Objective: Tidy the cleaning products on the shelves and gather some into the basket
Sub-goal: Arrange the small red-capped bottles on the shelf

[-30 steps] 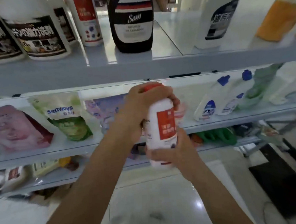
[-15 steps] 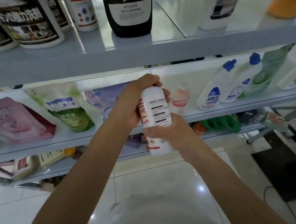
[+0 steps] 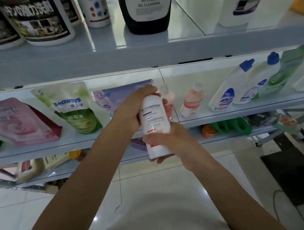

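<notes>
Both hands hold a white bottle [image 3: 155, 118] with a printed text label, upright in front of the middle shelf [image 3: 43, 148]. My left hand [image 3: 130, 112] grips its top and upper body, hiding the cap. My right hand [image 3: 168, 140] grips its lower part, fingers curled under the base. Just behind it on the middle shelf stand two pink bottles, the nearer pink bottle [image 3: 170, 103] partly hidden, and the other pink bottle [image 3: 191, 102] to the right. No basket is in view.
The middle shelf also carries pouches: pink pouch [image 3: 19, 121], green pouch [image 3: 73, 108], purple pouch [image 3: 118, 97], and blue-capped white bottles [image 3: 231, 91] at right. The top shelf [image 3: 144, 50] holds a dark "Kitchen Oil Cleaning" jug [image 3: 147, 11] and white tubs. Lower shelves hold more products; a dark mat [image 3: 295, 174] lies on the tiled floor.
The bottle has been turned in my hands, from its red label to its text side. The view has dropped slightly, so the shelves sit higher.
</notes>
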### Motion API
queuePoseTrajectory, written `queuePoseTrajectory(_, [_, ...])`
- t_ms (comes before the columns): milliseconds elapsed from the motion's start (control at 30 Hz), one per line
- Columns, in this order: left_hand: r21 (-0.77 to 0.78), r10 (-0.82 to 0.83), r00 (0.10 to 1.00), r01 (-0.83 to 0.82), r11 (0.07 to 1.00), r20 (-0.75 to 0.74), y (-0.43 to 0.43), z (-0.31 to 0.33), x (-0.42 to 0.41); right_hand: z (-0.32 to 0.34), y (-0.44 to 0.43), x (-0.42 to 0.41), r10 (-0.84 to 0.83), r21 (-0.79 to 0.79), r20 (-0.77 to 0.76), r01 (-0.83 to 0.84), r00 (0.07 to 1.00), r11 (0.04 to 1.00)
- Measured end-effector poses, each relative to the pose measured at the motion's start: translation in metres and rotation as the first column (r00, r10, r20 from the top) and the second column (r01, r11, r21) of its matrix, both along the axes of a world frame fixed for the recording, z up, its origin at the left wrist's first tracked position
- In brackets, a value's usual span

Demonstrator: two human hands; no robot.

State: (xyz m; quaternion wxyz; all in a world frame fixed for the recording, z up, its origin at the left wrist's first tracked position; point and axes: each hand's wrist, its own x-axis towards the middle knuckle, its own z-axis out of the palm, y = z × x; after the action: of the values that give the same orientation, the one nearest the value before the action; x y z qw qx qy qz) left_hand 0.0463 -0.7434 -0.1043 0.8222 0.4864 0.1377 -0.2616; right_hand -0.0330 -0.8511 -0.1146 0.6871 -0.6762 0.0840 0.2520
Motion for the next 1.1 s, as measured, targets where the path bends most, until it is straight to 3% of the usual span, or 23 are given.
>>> queuePoseTrajectory(33, [0.11, 0.048, 0.998, -0.051, 0.993, 0.027, -0.001, -0.004, 0.0, -0.002, 0.003, 0.001, -0.038, -0.161, 0.071, 0.049, 0.997, 0.986])
queuePoseTrajectory(100, [0.148, 0.059, 0.997, -0.065, 0.987, 0.046, 0.0, -0.007, 0.0, -0.007, 0.004, 0.001, -0.029, -0.176, 0.092, 0.045, 0.995, 0.983])
queuePoseTrajectory(133, [0.063, 0.031, 0.999, -0.033, 0.997, 0.035, 0.002, -0.007, -0.001, -0.009, 0.001, 0.001, 0.015, -0.037, 0.04, -0.014, 0.999, 0.999])
queuePoseTrajectory(167, [-0.107, -0.023, 1.0, 0.023, 0.994, 0.007, 0.004, -0.005, -0.003, -0.009, -0.003, -0.001, 0.109, 0.219, -0.033, -0.099, 0.994, 0.971])
queuePoseTrajectory(200, [-0.322, -0.095, 0.995, 0.086, 0.943, -0.012, 0.005, -0.002, -0.007, -0.009, -0.006, -0.002, 0.23, 0.522, -0.076, -0.158, 0.97, 0.838])
queuePoseTrajectory(233, [-0.483, -0.158, 0.987, 0.144, 0.863, 0.011, 0.005, 0.001, -0.01, -0.012, -0.008, -0.003, 0.322, 0.726, -0.067, -0.176, 0.944, 0.665])
queuePoseTrajectory(267, [-0.548, -0.193, 0.98, 0.191, 0.814, 0.056, 0.005, 0.003, -0.012, -0.013, -0.008, -0.004, 0.372, 0.803, -0.022, -0.205, 0.928, 0.559])
queuePoseTrajectory(333, [-0.497, -0.192, 0.975, 0.223, 0.839, 0.112, 0.004, 0.007, -0.012, -0.015, -0.006, -0.005, 0.396, 0.803, 0.027, -0.256, 0.918, 0.539])
queuePoseTrajectory(400, [-0.376, -0.163, 0.984, 0.18, 0.909, 0.077, 0.008, 0.013, -0.011, -0.005, -0.006, -0.005, 0.327, 0.688, -0.046, -0.208, 0.944, 0.696])
queuePoseTrajectory(467, [-0.161, -0.094, 0.995, 0.1, 0.982, 0.041, 0.011, 0.013, -0.008, 0.003, -0.006, -0.002, 0.182, 0.356, -0.065, -0.148, 0.981, 0.923])
queuePoseTrajectory(533, [0.028, -0.014, 0.999, 0.012, 1.0, 0.037, 0.011, 0.009, -0.007, 0.007, -0.005, 0.0, 0.081, 0.063, -0.067, -0.077, 0.994, 0.995])
queuePoseTrajectory(567, [0.064, 0.006, 1.0, -0.008, 0.998, 0.026, 0.01, 0.007, -0.006, 0.009, -0.002, -0.001, 0.063, 0.058, -0.076, -0.059, 0.995, 0.997])
queuePoseTrajectory(667, [0.034, 0.001, 0.996, 0.002, 0.999, -0.088, 0.009, 0.004, 0.001, 0.016, 0.0, -0.006, 0.033, 0.386, -0.215, 0.054, 0.976, 0.921])
queuePoseTrajectory(767, [-0.081, -0.018, 0.969, -0.003, 0.997, -0.246, 0.011, -0.001, 0.005, 0.015, -0.005, -0.004, 0.17, 0.728, -0.433, 0.232, 0.885, 0.645])
queuePoseTrajectory(833, [-0.105, -0.014, 0.961, -0.016, 0.994, -0.275, 0.01, -0.007, 0.005, 0.005, -0.005, 0.0, 0.283, 0.83, -0.455, 0.287, 0.845, 0.477])
queuePoseTrajectory(967, [-0.232, -0.049, 0.964, -0.013, 0.973, -0.262, 0.01, -0.015, 0.001, -0.015, -0.006, -0.001, 0.351, 0.898, -0.405, 0.293, 0.845, 0.329])
queuePoseTrajectory(1033, [-0.249, -0.038, 0.976, -0.017, 0.968, -0.216, 0.011, -0.016, 0.0, -0.016, -0.009, -0.002, 0.356, 0.899, -0.392, 0.271, 0.848, 0.344])
queuePoseTrajectory(1100, [-0.256, -0.027, 0.987, -0.015, 0.967, -0.159, 0.012, -0.018, 0.0, -0.012, -0.01, -0.001, 0.251, 0.817, -0.369, 0.184, 0.895, 0.546])
